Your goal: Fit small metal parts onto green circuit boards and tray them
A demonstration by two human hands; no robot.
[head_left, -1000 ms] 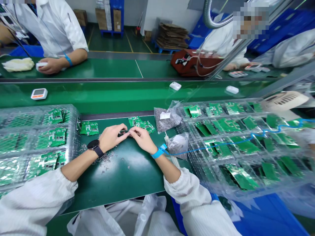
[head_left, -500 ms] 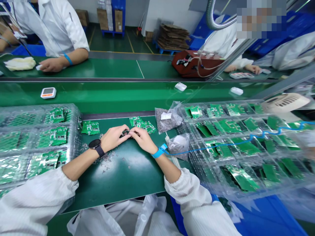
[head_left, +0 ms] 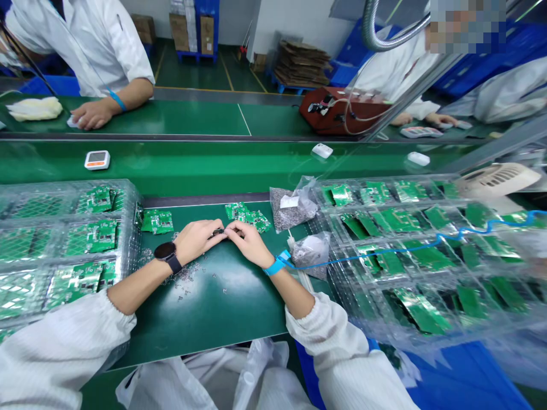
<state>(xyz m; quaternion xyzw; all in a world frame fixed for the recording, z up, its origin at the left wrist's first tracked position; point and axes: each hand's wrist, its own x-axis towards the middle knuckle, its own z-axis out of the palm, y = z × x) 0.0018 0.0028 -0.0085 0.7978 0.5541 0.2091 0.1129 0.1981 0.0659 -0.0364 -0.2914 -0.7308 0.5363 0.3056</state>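
My left hand (head_left: 197, 240), with a dark watch at the wrist, is closed on a small dark part (head_left: 217, 232). The fingertips of my right hand (head_left: 247, 244) pinch at the same part from the other side; a blue strap circles that wrist. Just behind my hands lie green circuit boards (head_left: 248, 216), and another board pile (head_left: 157, 221) sits to the left. Tiny metal pieces (head_left: 184, 279) are scattered beside and below my left hand. Two clear bags of small parts (head_left: 290, 216) stand right of my right hand.
Clear trays of green boards flank me at left (head_left: 128, 228) and right (head_left: 354, 267). Behind the green belt (head_left: 192, 165), carrying white devices (head_left: 97, 160), people in white coats sit opposite. A blue cord (head_left: 367, 256) runs right from my wrist. A metal hose hangs at upper right.
The white devices on the belt have shifted to the right. My hands have stayed nearly in place, with the small part tilted slightly. The hand of the person at upper left has opened out flatter.
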